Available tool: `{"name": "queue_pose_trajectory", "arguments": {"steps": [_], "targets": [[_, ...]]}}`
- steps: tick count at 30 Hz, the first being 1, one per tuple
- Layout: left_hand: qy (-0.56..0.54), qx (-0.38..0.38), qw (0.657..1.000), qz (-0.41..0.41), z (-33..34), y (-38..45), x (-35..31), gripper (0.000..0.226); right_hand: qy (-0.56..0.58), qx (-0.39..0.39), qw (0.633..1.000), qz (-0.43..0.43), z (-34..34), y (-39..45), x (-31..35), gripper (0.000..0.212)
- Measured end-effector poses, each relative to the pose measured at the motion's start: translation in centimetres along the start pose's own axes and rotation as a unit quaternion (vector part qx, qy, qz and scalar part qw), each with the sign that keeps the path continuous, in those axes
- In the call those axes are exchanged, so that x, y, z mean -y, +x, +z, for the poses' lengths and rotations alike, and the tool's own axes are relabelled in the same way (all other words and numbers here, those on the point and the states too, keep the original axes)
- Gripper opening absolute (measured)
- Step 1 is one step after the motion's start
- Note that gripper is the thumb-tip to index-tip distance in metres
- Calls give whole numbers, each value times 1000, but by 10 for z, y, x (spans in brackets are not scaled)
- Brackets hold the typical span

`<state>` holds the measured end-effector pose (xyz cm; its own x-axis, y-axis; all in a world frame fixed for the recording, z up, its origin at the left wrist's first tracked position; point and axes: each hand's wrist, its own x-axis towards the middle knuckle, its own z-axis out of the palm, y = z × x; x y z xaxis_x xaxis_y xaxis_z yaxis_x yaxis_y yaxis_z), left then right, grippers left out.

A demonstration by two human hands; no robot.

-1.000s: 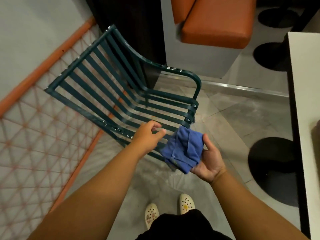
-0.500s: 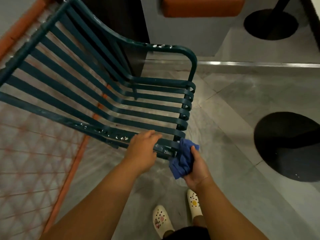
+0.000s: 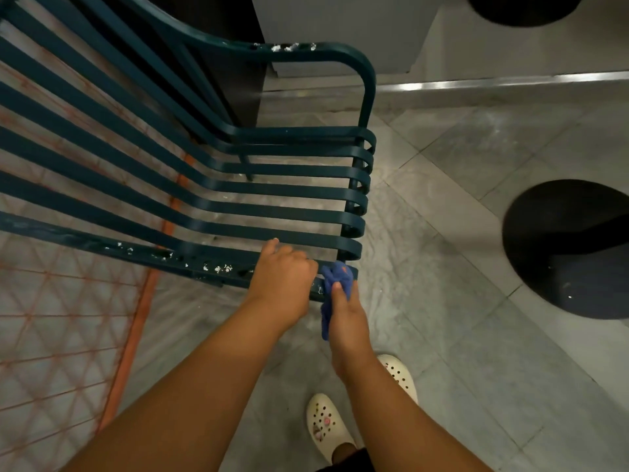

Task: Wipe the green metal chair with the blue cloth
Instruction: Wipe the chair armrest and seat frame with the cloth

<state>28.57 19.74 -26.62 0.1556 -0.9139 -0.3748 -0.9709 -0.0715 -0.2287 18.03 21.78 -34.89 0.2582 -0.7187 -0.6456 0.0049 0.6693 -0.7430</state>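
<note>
So the green metal chair fills most of the shot, standing on a grey tiled floor beside an orange mesh panel, with chipped white spots along its near arm rail and a black round table base off to the right. The left hand is curled over that near rail, gripping it close to the front end, and right beside it the right hand has the blue cloth bunched up in its fingers, pressed against the tip of the same rail. Down below you can see a pair of white clogs on the floor.
</note>
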Motion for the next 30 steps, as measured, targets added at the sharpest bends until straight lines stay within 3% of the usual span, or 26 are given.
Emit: {"name": "queue_pose_trajectory", "arguments": {"steps": [4, 8, 12, 14, 18, 19, 22, 24, 26, 29, 30], "targets": [[11, -12, 1000, -6, 2, -1, -4, 18, -46, -13, 998, -50, 3, -12, -17, 40], [17, -27, 999, -19, 4, -5, -7, 17, -25, -14, 999, 16, -4, 4, -9, 46], [-11, -59, 998, -17, 5, -8, -9, 8, -140, -8, 982, -127, 5, -13, -12, 49], [-20, -83, 996, -15, 7, -7, -8, 3, -146, -16, 977, -152, 1, -20, -26, 51], [12, -54, 998, -23, 5, -8, -10, 13, -46, 14, 999, 0, -24, 7, -21, 39], [22, -50, 998, -22, 4, -8, -11, 15, -33, 28, 999, 2, -28, 11, -16, 37], [38, -53, 998, -22, 2, -8, -11, 16, -93, 69, 987, -113, -22, -2, -10, 42], [45, -72, 996, -24, 6, -7, -12, 19, -88, 52, 982, -160, -17, -10, -23, 43], [58, -81, 995, -24, 11, -7, -13, 26, -27, 11, 992, -123, -18, 2, -45, 48], [78, -91, 992, -26, 18, -7, -13, 34, 91, -29, 995, 6, -12, 27, -69, 37], [79, -99, 992, -25, 19, -7, -12, 35, 107, -38, 994, 2, -8, 29, -74, 34]]}}
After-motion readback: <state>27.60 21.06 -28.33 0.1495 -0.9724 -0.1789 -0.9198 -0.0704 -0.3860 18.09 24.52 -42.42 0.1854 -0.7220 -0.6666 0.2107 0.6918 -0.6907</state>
